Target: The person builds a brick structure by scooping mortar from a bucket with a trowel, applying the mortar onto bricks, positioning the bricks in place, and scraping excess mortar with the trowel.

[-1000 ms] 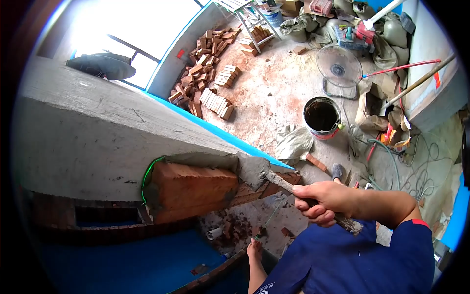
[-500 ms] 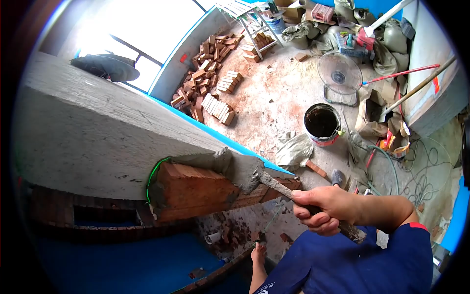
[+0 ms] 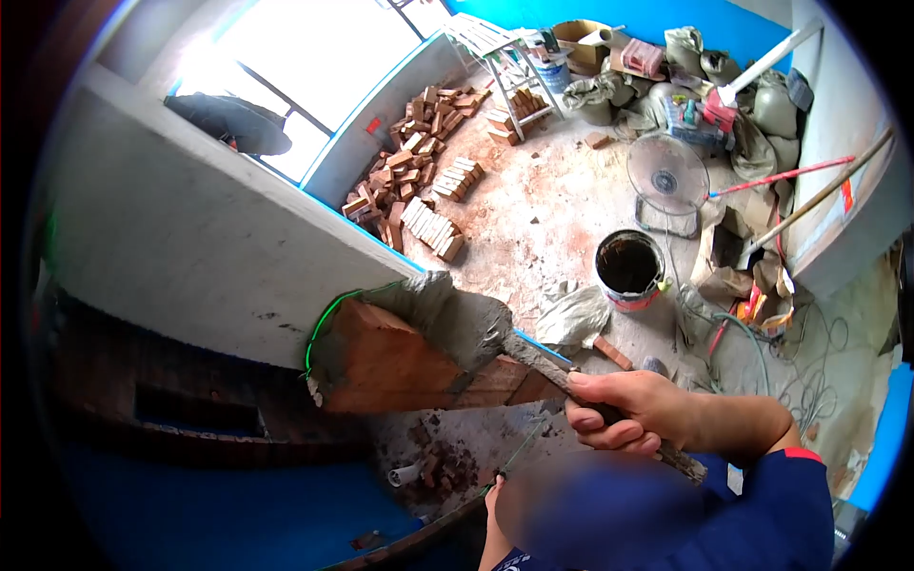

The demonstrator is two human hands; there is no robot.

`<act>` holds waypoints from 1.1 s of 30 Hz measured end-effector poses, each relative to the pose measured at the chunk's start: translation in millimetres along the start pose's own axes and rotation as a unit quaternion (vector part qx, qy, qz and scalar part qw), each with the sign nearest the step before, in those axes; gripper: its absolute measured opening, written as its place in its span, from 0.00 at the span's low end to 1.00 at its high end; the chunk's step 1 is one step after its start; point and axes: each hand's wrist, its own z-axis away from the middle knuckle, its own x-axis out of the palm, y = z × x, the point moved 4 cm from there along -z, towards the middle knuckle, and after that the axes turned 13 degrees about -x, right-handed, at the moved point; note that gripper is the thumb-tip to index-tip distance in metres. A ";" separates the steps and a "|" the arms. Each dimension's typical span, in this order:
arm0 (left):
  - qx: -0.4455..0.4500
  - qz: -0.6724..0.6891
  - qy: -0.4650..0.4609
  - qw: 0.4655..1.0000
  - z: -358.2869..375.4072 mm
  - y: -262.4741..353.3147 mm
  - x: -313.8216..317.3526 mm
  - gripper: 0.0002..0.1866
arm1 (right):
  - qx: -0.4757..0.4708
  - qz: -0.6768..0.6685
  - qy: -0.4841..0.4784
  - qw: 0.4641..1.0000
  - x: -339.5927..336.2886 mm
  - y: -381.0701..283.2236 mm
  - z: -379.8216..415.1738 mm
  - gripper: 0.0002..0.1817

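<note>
My right hand (image 3: pixel 628 409) is wrapped around the handle of a mortar-caked trowel (image 3: pixel 547 364). The trowel's blade, coated in wet grey mortar (image 3: pixel 419 297), lies over the top of the brickwork (image 3: pixel 381 366), close against the plastered wall (image 3: pixel 219 247). A bright green line (image 3: pixel 319 328) curves round the end of that brickwork. Low in the view, my left hand (image 3: pixel 493 504) is partly covered by a blurred patch; it is beside a small dark object and a thin green string, and its fingers cannot be made out.
A bucket with dark contents (image 3: pixel 630 265) stands on the floor near a fan (image 3: pixel 668 176). Loose bricks (image 3: pixel 405 167) are heaped by the far low wall, with a white step stand (image 3: pixel 514 86) behind. Sacks (image 3: pixel 766 105) and hoses lie at right. A dark hat (image 3: pixel 233 124) rests on the wall.
The trowel blade has moved left along the brickwork, and the mortar there now looks more heaped and spread toward the brick's end. The camera has shifted slightly.
</note>
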 end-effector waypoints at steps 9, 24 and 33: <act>0.293 0.061 -0.060 0.952 26.5 86.9 30.1 0.14 | -0.131 0.168 -0.020 0.977 7.1 -23.5 6.2 0.25; 0.824 -0.084 0.078 0.554 437.4 293.6 119.4 0.25 | -0.412 0.776 0.108 0.465 47.2 25.7 -27.0 0.10; 0.808 -0.030 -0.028 0.588 418.6 316.1 124.5 0.33 | -0.422 0.801 0.153 0.396 26.6 53.1 -45.4 0.12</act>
